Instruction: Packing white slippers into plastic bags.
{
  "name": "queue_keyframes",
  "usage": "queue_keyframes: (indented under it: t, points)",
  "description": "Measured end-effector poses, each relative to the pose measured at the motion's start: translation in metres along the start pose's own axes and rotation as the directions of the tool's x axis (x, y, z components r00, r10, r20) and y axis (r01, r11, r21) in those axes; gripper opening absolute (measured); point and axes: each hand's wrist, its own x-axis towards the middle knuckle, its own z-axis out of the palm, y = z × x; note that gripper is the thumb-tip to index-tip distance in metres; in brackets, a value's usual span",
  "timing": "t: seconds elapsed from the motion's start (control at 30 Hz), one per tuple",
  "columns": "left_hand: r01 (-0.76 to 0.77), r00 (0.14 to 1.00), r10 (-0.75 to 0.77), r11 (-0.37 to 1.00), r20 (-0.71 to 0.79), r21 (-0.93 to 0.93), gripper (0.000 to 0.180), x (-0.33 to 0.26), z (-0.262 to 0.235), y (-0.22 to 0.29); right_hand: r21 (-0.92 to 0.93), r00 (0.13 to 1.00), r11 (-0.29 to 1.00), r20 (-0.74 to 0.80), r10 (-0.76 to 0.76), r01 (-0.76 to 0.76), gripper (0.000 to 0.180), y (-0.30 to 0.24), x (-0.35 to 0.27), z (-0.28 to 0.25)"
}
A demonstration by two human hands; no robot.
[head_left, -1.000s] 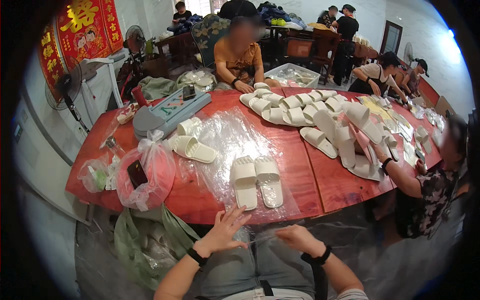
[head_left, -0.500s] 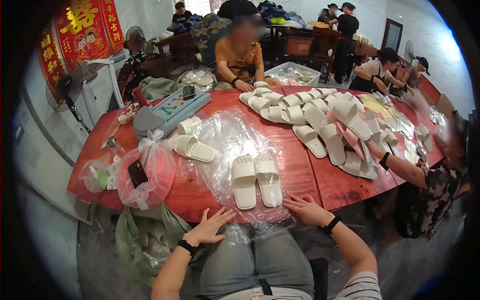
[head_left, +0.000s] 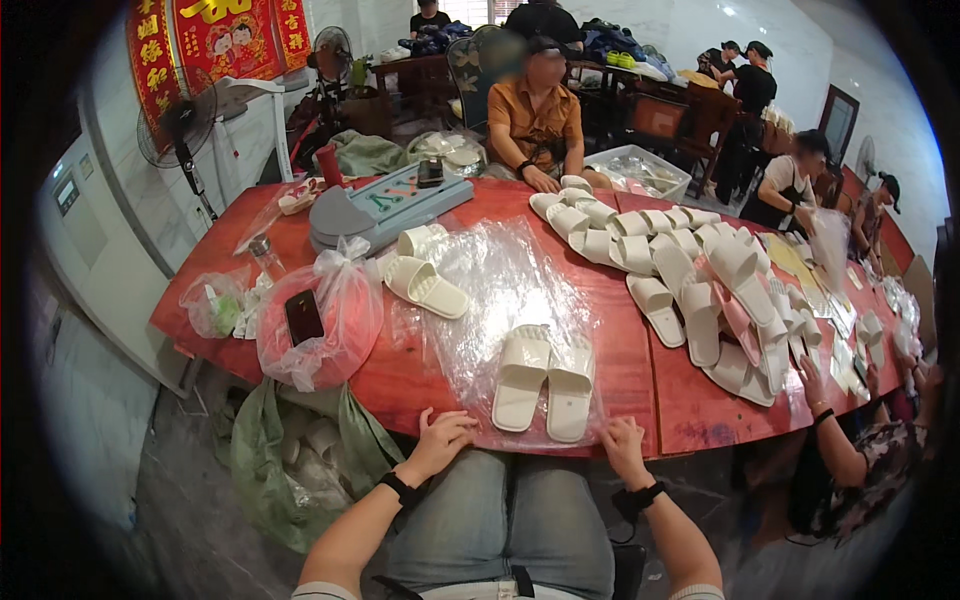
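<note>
A pair of cream-white slippers (head_left: 522,382) lies side by side on a clear plastic bag (head_left: 500,285) near the table's front edge, toes pointing away from me. At the bag's near left corner, the fingers of my left hand (head_left: 442,443) are closed on the film. My right hand (head_left: 625,447) pinches the near right corner, just beside the right slipper. More clear bags appear stacked flat under the pair. Farther left, two loose white slippers (head_left: 425,287) rest by the bags.
Many slippers (head_left: 672,290) are heaped on the red table (head_left: 690,420) to the right. At left are a tied pink bag (head_left: 335,335) with a phone (head_left: 303,317), a bottle (head_left: 265,255) and a grey-blue sealing machine (head_left: 385,215). A green sack (head_left: 262,480) hangs below; co-workers sit around.
Both hands have gone from spread fingers to closed on the bag's near corners. My view has turned a little, shifting the scene rightward. The right-hand co-worker's hand has withdrawn from the slipper heap.
</note>
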Motion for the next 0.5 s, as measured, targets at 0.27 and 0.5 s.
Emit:
queue_keyframes:
  t: [0.27,0.5]
  points:
    - [0.161,0.973,-0.172,0.983,-0.154,-0.084,0.02,0.018,0.017,-0.012,-0.216,0.966,0.958,-0.214,0.143,-0.189,0.034,-0.036,0.012,0.009]
    - [0.33,0.944,-0.323,0.921,0.069,-0.206,0.03,0.019,0.013,-0.003,-0.406,0.865,0.765,0.188,-0.464,0.499,0.073,-0.127,-0.011,0.008]
